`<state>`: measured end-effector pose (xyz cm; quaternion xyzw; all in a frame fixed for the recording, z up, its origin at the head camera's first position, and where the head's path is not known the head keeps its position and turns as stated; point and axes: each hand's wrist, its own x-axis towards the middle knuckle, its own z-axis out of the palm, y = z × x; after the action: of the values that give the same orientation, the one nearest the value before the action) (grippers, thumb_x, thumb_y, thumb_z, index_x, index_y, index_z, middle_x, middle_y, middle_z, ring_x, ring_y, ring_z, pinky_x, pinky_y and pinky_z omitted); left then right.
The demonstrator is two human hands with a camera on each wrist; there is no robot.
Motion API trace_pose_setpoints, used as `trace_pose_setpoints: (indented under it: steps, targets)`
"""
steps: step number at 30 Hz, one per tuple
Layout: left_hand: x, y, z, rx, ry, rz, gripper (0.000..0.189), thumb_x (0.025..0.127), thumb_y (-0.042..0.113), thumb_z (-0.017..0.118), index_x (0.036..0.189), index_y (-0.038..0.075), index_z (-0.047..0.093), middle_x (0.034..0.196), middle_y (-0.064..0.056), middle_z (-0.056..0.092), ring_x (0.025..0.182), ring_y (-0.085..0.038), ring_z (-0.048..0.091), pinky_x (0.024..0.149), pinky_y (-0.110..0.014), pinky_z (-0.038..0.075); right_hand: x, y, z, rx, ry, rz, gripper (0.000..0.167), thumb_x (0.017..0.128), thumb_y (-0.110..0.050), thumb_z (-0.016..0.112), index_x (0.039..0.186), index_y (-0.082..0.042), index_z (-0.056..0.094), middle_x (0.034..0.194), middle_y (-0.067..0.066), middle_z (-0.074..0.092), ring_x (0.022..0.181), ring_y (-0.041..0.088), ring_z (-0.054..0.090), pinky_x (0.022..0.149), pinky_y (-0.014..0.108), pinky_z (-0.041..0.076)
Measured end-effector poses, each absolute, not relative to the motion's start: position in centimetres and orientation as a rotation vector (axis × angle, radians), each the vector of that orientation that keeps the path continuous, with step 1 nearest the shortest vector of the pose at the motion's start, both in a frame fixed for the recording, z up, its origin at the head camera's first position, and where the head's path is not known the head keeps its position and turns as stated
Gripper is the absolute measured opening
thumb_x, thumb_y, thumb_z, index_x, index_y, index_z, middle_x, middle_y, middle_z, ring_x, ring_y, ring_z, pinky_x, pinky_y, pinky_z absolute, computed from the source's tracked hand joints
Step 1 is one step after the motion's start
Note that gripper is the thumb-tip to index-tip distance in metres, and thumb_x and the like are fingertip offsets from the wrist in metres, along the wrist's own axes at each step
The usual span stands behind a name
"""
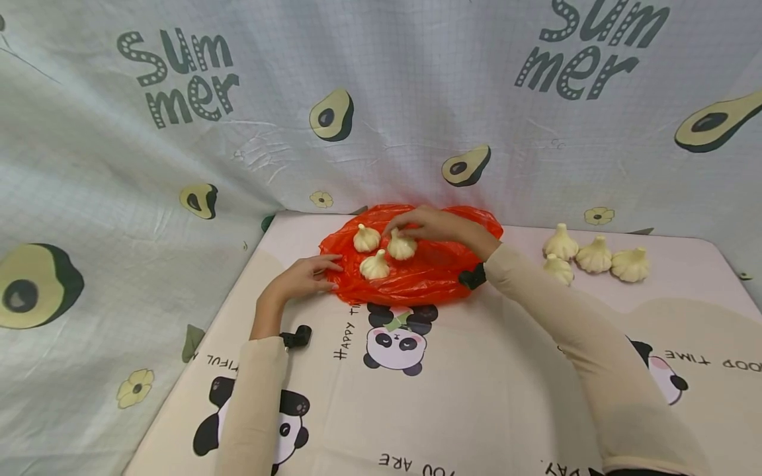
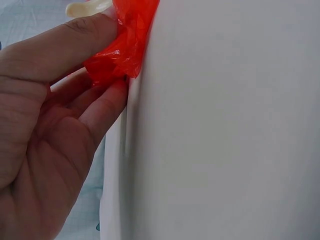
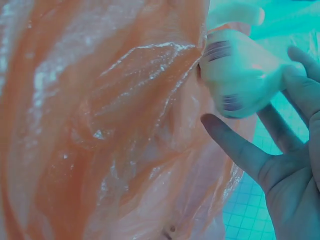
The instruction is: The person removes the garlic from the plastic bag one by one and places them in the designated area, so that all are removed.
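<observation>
1. Head view. Red bag (image 1: 411, 289) spread on the table (image 1: 470, 383). Left hand (image 1: 302, 276) at its left edge; its grip is unclear from here. Right hand (image 1: 430, 225) reaches over the bag, fingertips at the stem of a garlic bulb (image 1: 402, 247). Two other bulbs, one at the back (image 1: 366, 240) and one in front (image 1: 374, 266), sit upright on the plastic just beside it. Four more bulbs (image 1: 630, 265) stand on the table, well apart at right. Step in hand, judged: setting this bulb among its neighbours. Next move, judged: lower it until supported, then loosen the fingers without dragging the plastic.

2. Left wrist view. Shows what the head view hides: thumb and fingers pinch a fold of the red plastic. Judged: this steadies the bag. Pale stem-like piece near the thumb; its owner is cut off.

3. Right wrist view. Fingertips appear to pinch the stem; one finger extends apart from the bulb. Dark streaks on its skin, not discernible from the head. Bulb touches or overlaps the plastic edge; cannot tell whether it bears weight there.
</observation>
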<state>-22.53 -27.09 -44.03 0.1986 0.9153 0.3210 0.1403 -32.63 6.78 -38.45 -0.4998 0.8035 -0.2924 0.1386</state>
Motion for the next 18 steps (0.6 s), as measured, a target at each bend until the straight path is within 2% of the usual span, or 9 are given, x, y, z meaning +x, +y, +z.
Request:
trace_pose_setpoints:
  steps: [4,8,13,18]
  targets:
    - [-22.5,-27.1,-44.0,0.584,2.647,0.921,0.037,0.091,0.015,0.076,0.127,0.006,0.071,0.155,-0.011,0.048,0.146,-0.035,0.037,0.118,-0.054,0.032,-32.5,7.0,-38.5,-1.431,2.302,-0.947,0.028,0.104,-0.01,0.057,0.131,-0.01,0.065,0.13,0.013,0.064,0.121,0.025,0.056,0.113,0.042,0.042]
    - [-22.5,-27.1,-44.0,0.597,2.647,0.922,0.038,0.091,0.014,0.076,0.127,0.006,0.07,0.155,-0.011,0.048,0.146,-0.035,0.038,0.118,-0.053,0.033,-31.9,7.4,-38.4,-1.429,2.295,-1.037,0.028,0.105,-0.009,0.054,0.131,-0.008,0.063,0.13,0.01,0.063,0.124,0.025,0.055,0.114,0.042,0.04]
    - [-22.5,-27.0,-44.0,0.611,2.652,0.921,0.038,0.091,0.015,0.077,0.127,0.006,0.071,0.154,-0.011,0.049,0.145,-0.035,0.039,0.118,-0.052,0.034,-31.3,7.9,-38.0,-1.42,2.304,-1.037,0.028,0.105,-0.01,0.055,0.131,-0.009,0.063,0.129,0.006,0.064,0.123,0.024,0.055,0.112,0.041,0.042]
    - [-22.4,-27.0,-43.9,0.618,2.65,0.928,0.038,0.091,0.014,0.076,0.127,0.005,0.07,0.154,-0.013,0.049,0.144,-0.036,0.039,0.117,-0.054,0.034,-30.8,8.7,-38.0,-1.397,2.321,-1.002,0.028,0.104,-0.01,0.056,0.131,-0.01,0.064,0.124,0.006,0.065,0.114,0.022,0.056,0.105,0.039,0.048]
